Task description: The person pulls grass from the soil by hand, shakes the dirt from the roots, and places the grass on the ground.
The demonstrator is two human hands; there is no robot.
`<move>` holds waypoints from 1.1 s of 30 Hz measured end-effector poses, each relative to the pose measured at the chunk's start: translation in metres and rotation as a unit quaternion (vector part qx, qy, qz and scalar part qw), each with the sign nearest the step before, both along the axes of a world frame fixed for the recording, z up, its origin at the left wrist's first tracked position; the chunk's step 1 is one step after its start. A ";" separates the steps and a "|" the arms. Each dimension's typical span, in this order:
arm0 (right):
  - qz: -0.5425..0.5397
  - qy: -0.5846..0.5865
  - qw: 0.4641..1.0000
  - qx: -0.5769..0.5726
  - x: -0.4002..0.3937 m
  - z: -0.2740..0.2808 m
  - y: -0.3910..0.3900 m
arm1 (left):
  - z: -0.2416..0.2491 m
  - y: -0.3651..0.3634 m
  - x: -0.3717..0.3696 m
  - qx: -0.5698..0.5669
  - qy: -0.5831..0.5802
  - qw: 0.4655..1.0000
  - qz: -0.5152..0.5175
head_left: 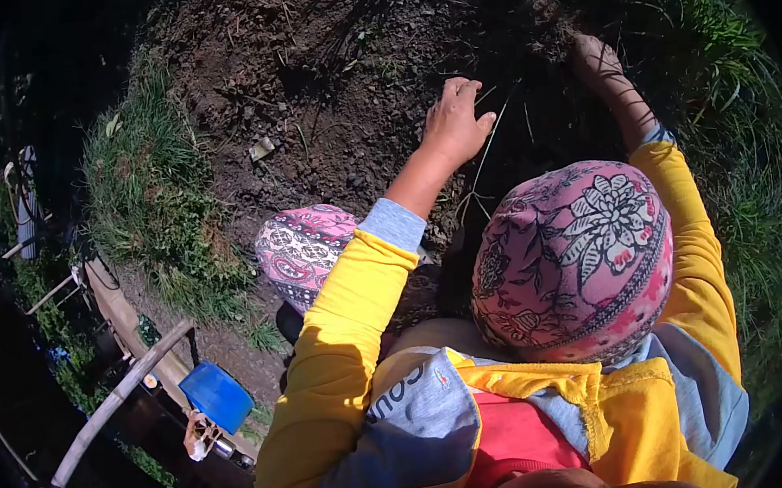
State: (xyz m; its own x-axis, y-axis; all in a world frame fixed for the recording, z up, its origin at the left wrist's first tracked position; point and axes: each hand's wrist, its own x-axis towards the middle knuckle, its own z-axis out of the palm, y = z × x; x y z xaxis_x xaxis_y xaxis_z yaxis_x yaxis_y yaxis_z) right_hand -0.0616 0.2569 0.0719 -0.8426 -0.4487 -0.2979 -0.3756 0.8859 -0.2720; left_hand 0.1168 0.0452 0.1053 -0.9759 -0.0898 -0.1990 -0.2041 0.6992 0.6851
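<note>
Over dark, crumbly soil point(340, 90), my left hand point(458, 125) reaches out with its thumb apart from the fingers and nothing in it. Thin pale stalks point(491, 147) stand close beside that hand. Farther right, in shade, my right hand point(596, 61) is closed at a brown clump of roots and soil point(551, 27); its fingertips are hidden. Both arms wear yellow sleeves with grey cuffs. Pink patterned fabric covers my bent knees point(574, 260), between the arms.
Green grass point(148, 172) borders the soil on the left, and more grass point(719, 57) grows on the right. A small pale scrap point(261, 148) lies on the soil. At lower left are a blue container point(216, 396) and a wooden pole point(117, 407).
</note>
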 end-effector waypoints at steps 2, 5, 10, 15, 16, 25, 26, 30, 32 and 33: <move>-0.034 0.013 0.999 -0.025 0.005 0.016 -0.003 | 0.002 -0.002 0.000 0.010 0.011 1.000 0.013; 0.050 0.020 0.996 0.077 0.002 -0.049 0.016 | 0.001 -0.006 -0.001 0.007 0.001 1.000 0.019; 0.001 0.016 0.997 -0.072 -0.016 -0.052 0.033 | -0.002 -0.018 0.000 -0.009 0.015 1.000 0.017; -0.059 -0.198 0.915 -0.345 -0.003 -0.052 0.064 | 0.003 -0.029 0.003 0.016 -0.024 0.999 0.033; -0.057 -0.144 0.944 -0.291 -0.004 -0.053 0.066 | 0.007 -0.032 0.005 -0.002 -0.022 0.999 0.023; -0.155 0.170 0.956 -0.183 0.024 -0.036 0.059 | 0.046 -0.059 0.026 0.015 -0.081 0.994 0.066; -0.155 0.160 0.955 -0.197 0.031 -0.042 0.056 | 0.040 -0.061 0.026 0.025 -0.067 0.996 0.060; -0.011 0.291 0.956 0.034 0.031 -0.062 0.060 | 0.043 -0.053 0.021 0.008 -0.055 0.997 0.049; -0.052 0.176 0.980 -0.071 0.018 -0.043 0.053 | 0.033 -0.055 0.025 -0.030 -0.028 0.999 0.035; -0.079 0.201 0.973 -0.084 0.017 -0.035 0.052 | 0.034 -0.056 0.022 -0.044 -0.014 0.999 0.029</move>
